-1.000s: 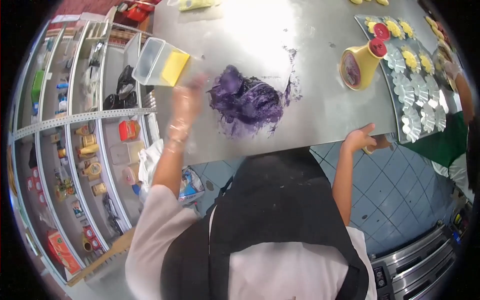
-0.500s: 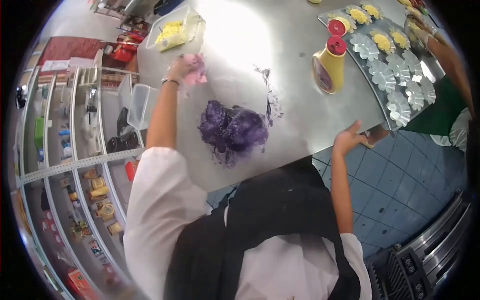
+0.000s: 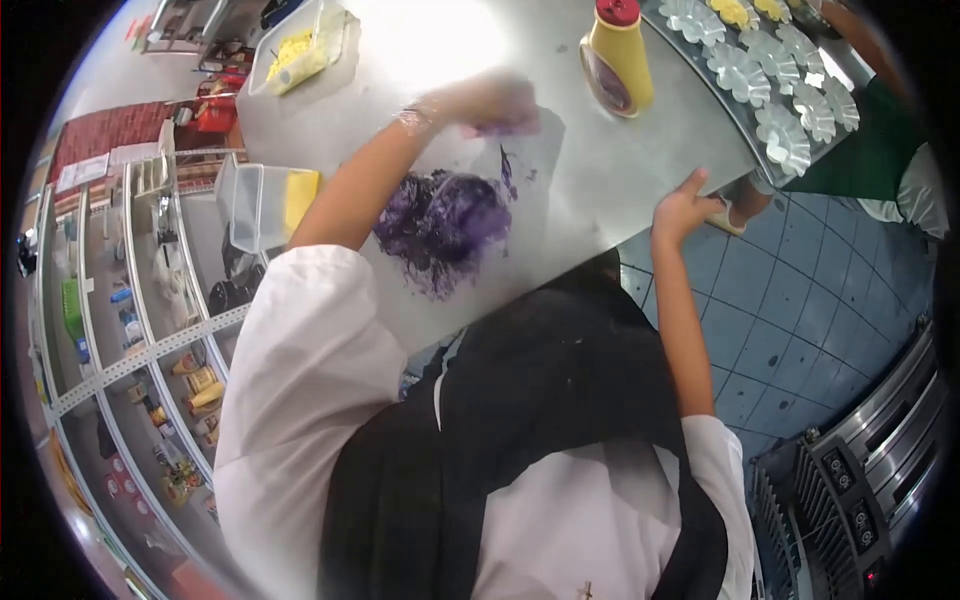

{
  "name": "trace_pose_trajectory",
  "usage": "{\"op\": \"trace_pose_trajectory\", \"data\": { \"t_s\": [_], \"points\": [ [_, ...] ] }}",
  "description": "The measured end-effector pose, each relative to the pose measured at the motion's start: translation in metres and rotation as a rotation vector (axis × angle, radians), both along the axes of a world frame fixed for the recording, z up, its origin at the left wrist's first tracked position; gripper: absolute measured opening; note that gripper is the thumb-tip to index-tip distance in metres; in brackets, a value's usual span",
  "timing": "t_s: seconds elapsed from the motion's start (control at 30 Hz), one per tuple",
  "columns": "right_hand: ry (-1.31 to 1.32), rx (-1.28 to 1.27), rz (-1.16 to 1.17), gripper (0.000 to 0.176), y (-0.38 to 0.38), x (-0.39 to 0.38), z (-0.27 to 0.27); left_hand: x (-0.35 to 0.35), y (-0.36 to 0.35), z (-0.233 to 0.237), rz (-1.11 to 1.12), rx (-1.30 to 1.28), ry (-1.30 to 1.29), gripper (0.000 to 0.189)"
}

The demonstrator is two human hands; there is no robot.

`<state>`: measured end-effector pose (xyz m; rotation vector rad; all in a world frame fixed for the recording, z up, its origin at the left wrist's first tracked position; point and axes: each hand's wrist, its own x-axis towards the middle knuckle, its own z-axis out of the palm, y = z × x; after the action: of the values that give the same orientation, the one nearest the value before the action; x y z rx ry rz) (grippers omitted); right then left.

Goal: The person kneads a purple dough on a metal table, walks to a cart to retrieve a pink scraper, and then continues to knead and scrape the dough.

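- Purple dough [image 3: 460, 215] lay in a sticky, uneven mound on the metal table [image 3: 590, 170], on the body side of the left hand and just beside that forearm.
- Left hand [image 3: 490, 100] was closed on a pink piece [image 3: 505, 129] that showed beneath the fingers; blur hid exactly how each finger sat. Something clear and shiny circled the wrist.
- A thin purple smear [image 3: 508, 172] marked the metal between the left hand and the mound.
- Right hand [image 3: 683, 212] was at the near edge of the table, well apart from the dough, its thumb spread away from the fingers; whether the fingers pressed on the metal, I could not tell.
- Beyond the right hand and toward the left one, a yellow bottle [image 3: 620, 65] with a red cap stood upright.
- Farther out past the right hand, a tray [image 3: 748, 125] held fluted metal moulds [image 3: 785, 140], a couple of them with yellow filling.
- Outward and to the left of the left hand, a clear container [image 3: 340, 45] held yellow shreds [image 3: 292, 52].
- Left of the left forearm, another clear box [image 3: 258, 205] had a yellow block [image 3: 300, 195] beside or inside it; I could not tell which.
- Beyond the right hand, a person in a green garment [image 3: 865, 150] was by the tray.
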<state>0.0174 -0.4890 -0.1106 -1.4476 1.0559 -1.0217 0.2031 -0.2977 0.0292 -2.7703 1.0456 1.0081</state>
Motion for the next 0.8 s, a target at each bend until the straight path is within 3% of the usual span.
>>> {"op": "trace_pose_trajectory", "data": {
  "t_s": [0.07,0.13,0.17,0.27,0.3,0.37,0.47,0.53,0.57,0.67,0.73,0.8],
  "points": [
    [-0.002,0.054,0.023,0.057,0.0,0.0,0.002,-0.022,0.005,0.002,-0.052,0.06,0.046,0.016],
    [-0.01,0.084,0.032,0.058,-0.002,0.004,0.0,-0.053,0.021,0.01,-0.199,-0.11,0.093,0.03],
    [0.013,0.098,0.029,0.059,-0.004,0.004,-0.003,-0.063,0.029,0.014,-0.194,-0.106,0.095,0.03],
    [0.057,0.126,0.032,0.061,-0.004,0.0,-0.006,-0.083,0.054,0.032,-0.574,-0.095,-0.001,0.018],
    [0.049,0.13,0.058,0.062,-0.005,-0.001,-0.003,-0.089,0.061,0.042,-0.569,-0.097,-0.005,0.018],
    [0.036,0.133,0.113,0.066,-0.007,-0.004,0.005,-0.096,0.077,0.063,-0.563,0.118,-0.103,0.018],
    [0.146,0.127,0.11,0.075,-0.007,-0.005,0.01,-0.085,0.129,0.082,-0.475,0.211,-0.227,0.018],
    [0.199,0.119,0.135,0.08,-0.004,-0.006,0.01,-0.097,0.151,0.116,-0.34,-0.225,-0.476,0.018],
    [0.196,0.119,0.125,0.081,-0.005,-0.007,0.006,-0.105,0.157,0.113,-0.313,-0.223,-0.488,0.018],
    [0.185,0.118,0.15,0.084,-0.003,-0.004,0.007,-0.144,0.174,0.069,0.416,-0.247,-0.673,0.024],
    [0.114,0.209,0.197,0.086,-0.001,-0.008,0.018,-0.181,0.174,0.025,0.415,-0.252,-0.541,0.023],
    [0.084,0.242,0.249,0.086,-0.005,-0.01,0.02,-0.204,0.195,0.022,0.438,-0.285,-0.641,0.022]
  ]
}}
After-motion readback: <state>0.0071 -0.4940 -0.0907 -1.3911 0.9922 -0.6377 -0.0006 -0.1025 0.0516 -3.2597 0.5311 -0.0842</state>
